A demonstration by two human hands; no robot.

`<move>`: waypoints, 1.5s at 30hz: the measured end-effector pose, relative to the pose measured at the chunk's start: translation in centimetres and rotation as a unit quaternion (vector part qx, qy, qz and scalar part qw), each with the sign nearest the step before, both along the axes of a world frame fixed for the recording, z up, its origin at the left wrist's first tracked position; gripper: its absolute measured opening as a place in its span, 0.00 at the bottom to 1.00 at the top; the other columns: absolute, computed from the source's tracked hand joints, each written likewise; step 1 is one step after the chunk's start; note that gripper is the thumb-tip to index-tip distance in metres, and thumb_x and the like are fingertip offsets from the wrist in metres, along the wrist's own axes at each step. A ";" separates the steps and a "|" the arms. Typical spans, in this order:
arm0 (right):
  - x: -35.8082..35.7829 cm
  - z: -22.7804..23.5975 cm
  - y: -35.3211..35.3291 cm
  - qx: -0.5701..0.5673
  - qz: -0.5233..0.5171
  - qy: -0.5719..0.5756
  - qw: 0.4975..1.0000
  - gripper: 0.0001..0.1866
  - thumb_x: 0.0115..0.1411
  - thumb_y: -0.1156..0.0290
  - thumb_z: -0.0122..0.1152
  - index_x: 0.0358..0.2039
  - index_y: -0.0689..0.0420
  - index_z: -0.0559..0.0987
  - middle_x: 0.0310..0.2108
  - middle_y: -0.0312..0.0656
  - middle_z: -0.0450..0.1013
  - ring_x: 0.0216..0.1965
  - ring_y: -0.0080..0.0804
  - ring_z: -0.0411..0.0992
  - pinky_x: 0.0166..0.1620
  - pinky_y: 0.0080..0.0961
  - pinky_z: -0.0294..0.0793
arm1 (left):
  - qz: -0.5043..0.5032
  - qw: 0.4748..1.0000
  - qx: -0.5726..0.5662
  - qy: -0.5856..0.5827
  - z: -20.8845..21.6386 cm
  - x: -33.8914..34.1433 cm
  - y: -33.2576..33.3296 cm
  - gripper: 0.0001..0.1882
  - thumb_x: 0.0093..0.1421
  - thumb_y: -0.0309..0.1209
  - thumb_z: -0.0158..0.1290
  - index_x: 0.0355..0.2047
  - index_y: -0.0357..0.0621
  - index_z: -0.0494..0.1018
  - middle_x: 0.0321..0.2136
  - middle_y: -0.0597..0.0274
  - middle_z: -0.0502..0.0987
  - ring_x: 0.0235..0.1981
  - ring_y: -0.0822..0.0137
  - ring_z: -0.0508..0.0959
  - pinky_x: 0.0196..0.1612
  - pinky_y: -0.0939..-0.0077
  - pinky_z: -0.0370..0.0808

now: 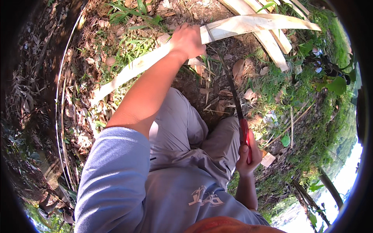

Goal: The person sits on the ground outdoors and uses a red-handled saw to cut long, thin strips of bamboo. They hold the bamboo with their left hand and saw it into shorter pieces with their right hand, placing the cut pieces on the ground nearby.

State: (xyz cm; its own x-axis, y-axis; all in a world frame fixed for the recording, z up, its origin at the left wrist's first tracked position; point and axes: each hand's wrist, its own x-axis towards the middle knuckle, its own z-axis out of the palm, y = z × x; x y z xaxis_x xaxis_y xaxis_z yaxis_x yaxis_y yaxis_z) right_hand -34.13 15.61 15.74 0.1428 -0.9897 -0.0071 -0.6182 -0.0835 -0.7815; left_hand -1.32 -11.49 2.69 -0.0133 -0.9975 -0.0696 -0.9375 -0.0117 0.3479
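A long, pale, slightly curved wooden strip runs across the ground in front of me, from the lower left to the upper right. My left hand is closed over it near its middle. In my right hand, low on the right, is the red handle of a long knife. Its dark, narrow blade points away from me, and the far end crosses the strip just right of my left hand. Whether the edge cuts into the wood I cannot tell.
Several more pale strips lie crossed under the far right end. A small cut wood block is beside my right hand. Thin long strips curve along the left. Dry leaves, grass and my bent legs surround the work.
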 end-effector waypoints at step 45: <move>15.1 -8.4 -20.8 -0.112 0.012 -0.141 0.984 0.23 0.73 0.73 0.59 0.67 0.59 0.79 0.33 0.40 0.83 0.30 0.15 0.69 0.35 0.21 0.74 | 0.011 0.998 0.066 0.013 1.0 0.0 -0.3 0.29 0.55 0.45 0.67 0.52 0.41 0.79 0.51 0.50 0.84 0.62 0.53 0.78 0.67 0.60 0.71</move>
